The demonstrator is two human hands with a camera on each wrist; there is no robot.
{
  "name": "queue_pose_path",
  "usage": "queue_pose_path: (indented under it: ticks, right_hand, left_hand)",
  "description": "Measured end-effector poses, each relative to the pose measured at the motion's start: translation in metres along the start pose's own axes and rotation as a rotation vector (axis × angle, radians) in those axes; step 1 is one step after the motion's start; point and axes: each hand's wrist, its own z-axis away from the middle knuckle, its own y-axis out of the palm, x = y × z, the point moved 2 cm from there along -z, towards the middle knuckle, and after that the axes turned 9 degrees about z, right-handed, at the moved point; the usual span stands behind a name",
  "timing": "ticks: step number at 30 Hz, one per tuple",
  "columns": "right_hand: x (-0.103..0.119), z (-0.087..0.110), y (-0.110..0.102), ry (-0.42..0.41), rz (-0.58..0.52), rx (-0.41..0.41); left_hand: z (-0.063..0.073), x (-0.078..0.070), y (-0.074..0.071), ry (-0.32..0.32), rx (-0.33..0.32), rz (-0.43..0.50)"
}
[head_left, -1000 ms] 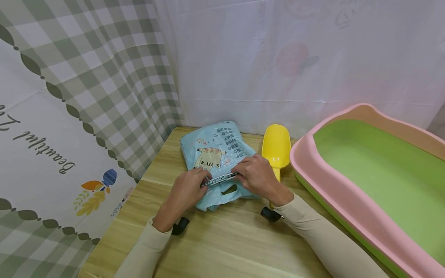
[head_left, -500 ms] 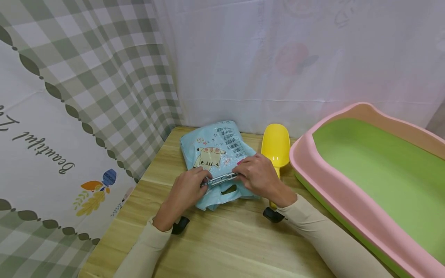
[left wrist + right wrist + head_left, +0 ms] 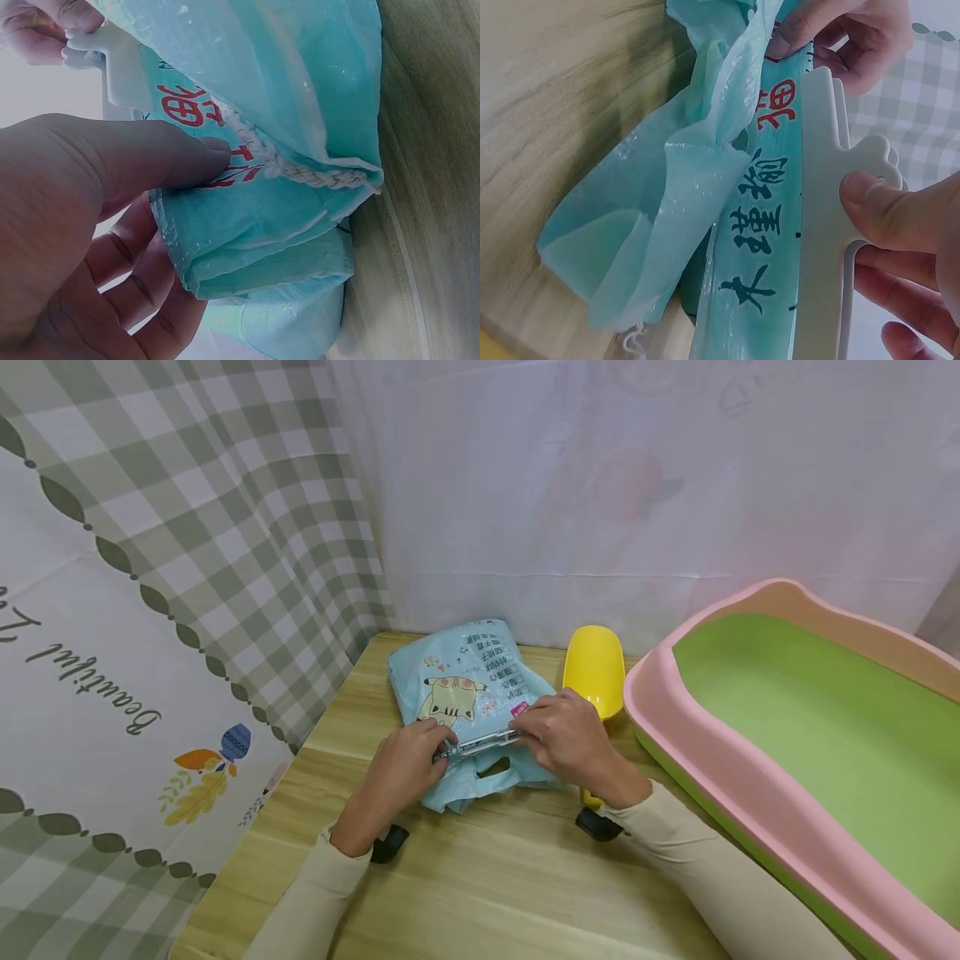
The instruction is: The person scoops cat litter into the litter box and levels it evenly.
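A light blue plastic bag (image 3: 450, 664) with a cat drawing and printed characters lies on the wooden table; its top is folded over near me. Between thumb and fingers my left hand (image 3: 408, 767) pinches the left part of that fold, and a braided string (image 3: 315, 176) runs across the bag beside the thumb. A white bag clip (image 3: 821, 195) lies along the folded edge in the right wrist view. My right hand (image 3: 573, 745) grips the clip's tab with thumb and fingers. The cut-out handle hole shows in the loose flap below the fold.
A yellow scoop (image 3: 594, 668) lies right of the bag, its handle partly behind my right hand. Farther right stands a large pink-rimmed green litter box (image 3: 720, 752). A white curtain (image 3: 525, 485) hangs behind the table (image 3: 480, 893), a checked cloth (image 3: 247, 510) at the left.
My right hand has shifted slightly right along the bag's fold, uncovering a pink patch on the bag and more of the white clip. The left hand stays in place.
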Motion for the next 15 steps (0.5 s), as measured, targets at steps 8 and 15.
queue_pose_path:
  ticks: [8,15]
  right_hand:
    - [-0.008,0.011,-0.008,0.017,0.001,-0.026]
    - [-0.017,0.026,-0.012,0.051,-0.012,-0.046]
  left_hand:
    - [-0.001,-0.001,0.000,-0.004,0.004,0.011]
    - [0.000,0.000,0.001,-0.003,-0.002,0.015]
